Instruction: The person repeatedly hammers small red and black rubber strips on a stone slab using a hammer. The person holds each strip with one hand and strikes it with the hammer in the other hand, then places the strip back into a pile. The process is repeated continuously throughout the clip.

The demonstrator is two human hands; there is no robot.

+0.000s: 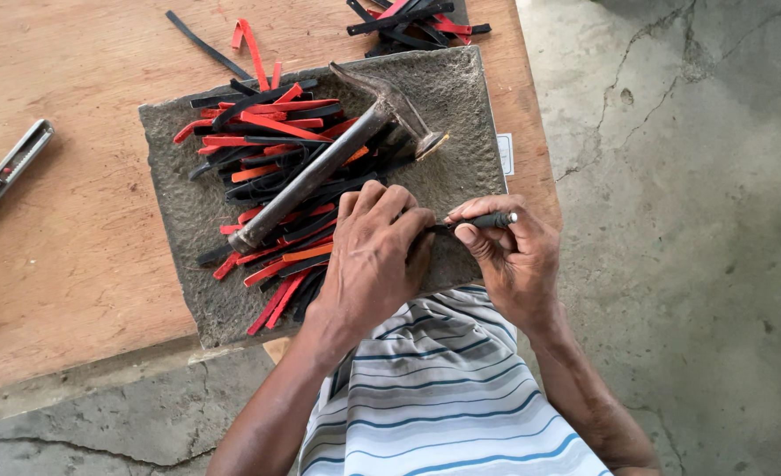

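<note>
I see my right hand (518, 260) at centre right of the frame, fingers clenched around a small dark punch tool (487, 219). My left hand (374, 256), just beside it, presses fingers down on a black strip (434, 230) lying on the grey pad (188, 203). A hammer (337, 163) rests across the pile of red and black strips (276, 167) above.

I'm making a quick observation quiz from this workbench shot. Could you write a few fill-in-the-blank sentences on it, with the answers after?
1. The hammer lies on top of a pile of red and ____ strips.
2. The right hand grips a thin dark ____.
3. The utility knife lies on the wooden table, to the ____ of the grey mat.
4. The left hand rests on the ____.

Answers: black; tool; left; mat
</note>
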